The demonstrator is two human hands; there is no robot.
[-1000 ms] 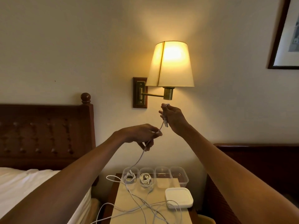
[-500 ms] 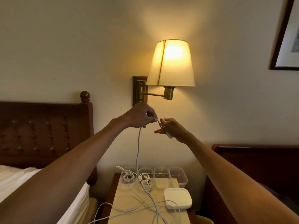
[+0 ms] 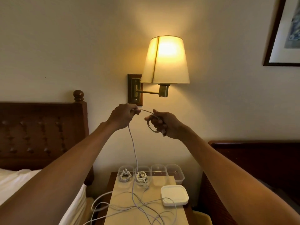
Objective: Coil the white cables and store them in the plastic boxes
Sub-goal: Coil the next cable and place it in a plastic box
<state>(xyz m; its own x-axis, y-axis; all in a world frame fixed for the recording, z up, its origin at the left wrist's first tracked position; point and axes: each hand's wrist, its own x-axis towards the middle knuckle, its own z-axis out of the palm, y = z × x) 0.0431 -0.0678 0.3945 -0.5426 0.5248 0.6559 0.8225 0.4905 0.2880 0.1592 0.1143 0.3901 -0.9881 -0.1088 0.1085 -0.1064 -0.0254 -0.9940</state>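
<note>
- The right hand (image 3: 164,124) is raised in front of the wall, its fingers (image 3: 156,122) curled around a small loop of thin white cable (image 3: 134,153); about 1 turn shows, hanging at 6 o'clock from the grip.
- The left hand (image 3: 122,116) sits just beside it at 9 o'clock, fingers pressed together, pinching the same cable where it arcs across the gap between the hands.
- From the left pinch the free length drops almost straight down, toward 6 o'clock, to the pale rectangular worktop (image 3: 168,181), where it joins a loose tangle of white cables (image 3: 142,207).
- The long axis of the uncoiled part is therefore vertical, and the left hand is the nearer to it; the next wrap likely needs that hand to feed slack over to the loop.
- 4 clear plastic boxes (image 3: 176,173) stand in a row at 12 o'clock on the worktop; the 2 left ones hold coiled cables, the other 2 look empty.
- A white square lid (image 3: 174,194) lies at 3 o'clock of the tangle.
</note>
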